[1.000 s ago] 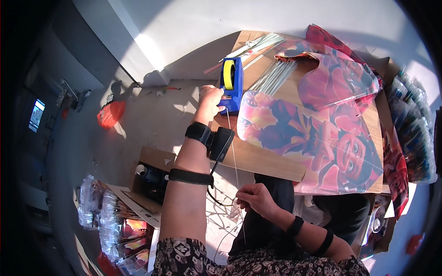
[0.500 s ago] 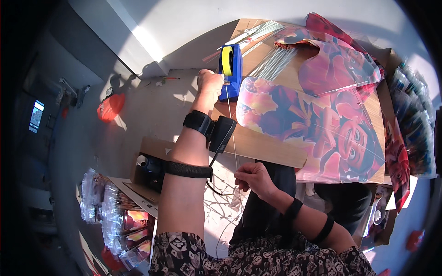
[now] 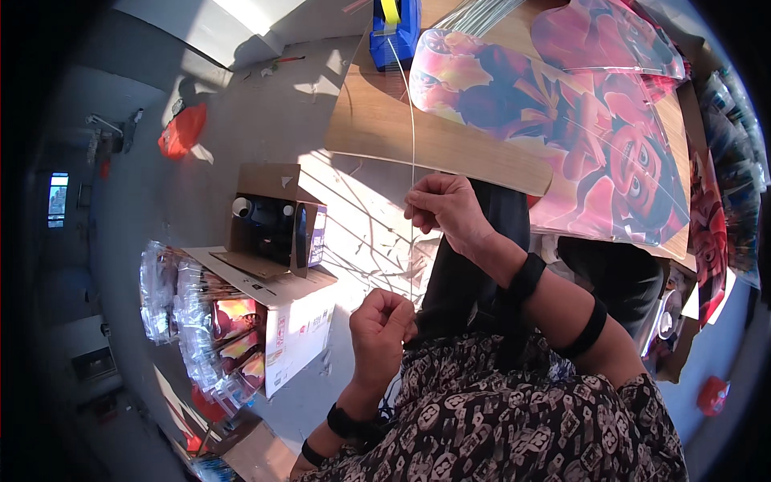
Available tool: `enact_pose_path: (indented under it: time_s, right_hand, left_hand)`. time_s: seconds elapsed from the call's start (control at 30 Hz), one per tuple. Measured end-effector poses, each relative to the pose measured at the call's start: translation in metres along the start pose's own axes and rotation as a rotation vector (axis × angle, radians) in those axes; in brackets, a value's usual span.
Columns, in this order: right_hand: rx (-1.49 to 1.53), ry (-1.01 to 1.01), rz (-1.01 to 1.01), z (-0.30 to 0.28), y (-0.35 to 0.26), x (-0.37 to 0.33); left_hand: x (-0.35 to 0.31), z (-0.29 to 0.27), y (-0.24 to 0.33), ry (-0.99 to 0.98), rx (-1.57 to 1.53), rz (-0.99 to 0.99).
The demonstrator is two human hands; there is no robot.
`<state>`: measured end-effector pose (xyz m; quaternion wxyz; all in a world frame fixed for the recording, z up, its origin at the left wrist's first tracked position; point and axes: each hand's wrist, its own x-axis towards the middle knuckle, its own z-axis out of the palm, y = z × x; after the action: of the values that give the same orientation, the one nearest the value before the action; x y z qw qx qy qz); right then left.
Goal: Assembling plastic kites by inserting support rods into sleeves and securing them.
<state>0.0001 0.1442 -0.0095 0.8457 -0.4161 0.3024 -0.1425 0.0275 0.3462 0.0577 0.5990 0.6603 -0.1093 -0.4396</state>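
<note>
A thin, flexible white rod (image 3: 413, 136) runs down from the front of the blue tape dispenser (image 3: 393, 46), bowing slightly, past the table edge toward my lap. My right hand (image 3: 450, 210) is closed in a pinch on the rod just below the table edge. Lower down, my left hand (image 3: 381, 328) is also closed, fingertips together at the rod's lower part; its exact end is hidden by the fingers. Yellow tape (image 3: 390, 11) sits in the dispenser, cut off by the upper edge. Right of it lies a glossy printed sheet (image 3: 514, 104) with a cartoon figure.
The wooden table (image 3: 450, 149) has a rounded front edge. More white rods (image 3: 482, 14) lie behind the sheet. An open cardboard box (image 3: 269, 181) and a carton with bagged prints (image 3: 301, 337) stand on the floor at left. Plastic-wrapped packs (image 3: 731, 153) hang at right.
My left hand has left the tape dispenser and come down to the rod's lower part. My right hand still pinches at the rod. The view has tilted down, so the table appears higher.
</note>
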Motion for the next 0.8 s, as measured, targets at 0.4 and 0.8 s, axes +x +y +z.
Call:
enact_pose_path:
  time_s: [0.4,0.8]
  right_hand:
    - [-0.483,0.099,-0.038,0.003,-0.021,0.033]
    - [-1.123,0.352,-0.422,-0.008,-0.043,0.108]
  left_hand:
    - [0.008,-0.024,-0.004,-0.062,-0.013,-0.023]
    - [0.019,-0.042,-0.018,-0.143,0.004,-0.138]
